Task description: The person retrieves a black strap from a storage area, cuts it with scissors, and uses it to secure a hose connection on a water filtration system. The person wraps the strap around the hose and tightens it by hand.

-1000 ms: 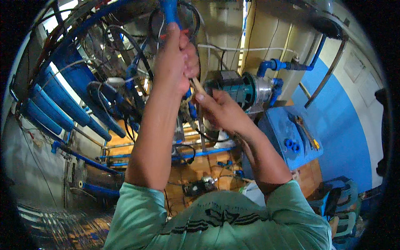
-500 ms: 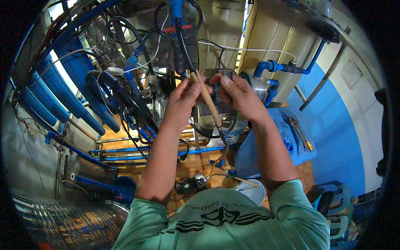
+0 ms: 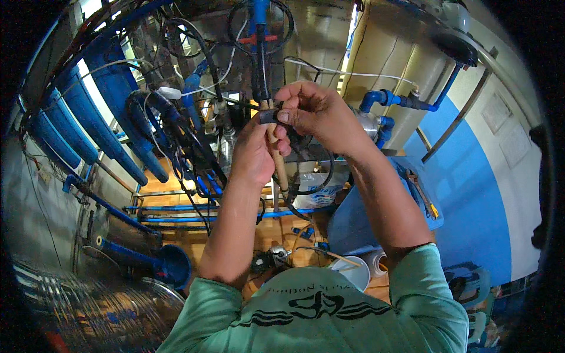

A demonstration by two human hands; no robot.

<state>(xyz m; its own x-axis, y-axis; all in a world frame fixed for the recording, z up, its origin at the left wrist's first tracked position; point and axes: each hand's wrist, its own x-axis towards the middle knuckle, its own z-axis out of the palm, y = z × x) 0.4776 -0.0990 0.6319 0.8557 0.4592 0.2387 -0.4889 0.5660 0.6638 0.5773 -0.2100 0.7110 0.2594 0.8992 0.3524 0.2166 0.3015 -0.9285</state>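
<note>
My left hand is closed round a tan, stick-like length that stands almost upright in front of me. Dark hose or cable runs down to its top end, and a thinner dark line leaves the bottom. Across its upper part lies a short flat black strip, tape-like in look. My right hand pinches the strip's right end between thumb and fingers, close against the left hand's fingertips. Fingers hide part of the tan length.
A blue bin at right carries an adjustable wrench. Blue pipes and a metal pump-like housing stand behind it. Hoses and cables hang at left. A white bucket and a power tool sit on the floor.
My right hand has moved left to the tan length, bringing the black strip across it. The tan length has swung from a slant to nearly upright.
</note>
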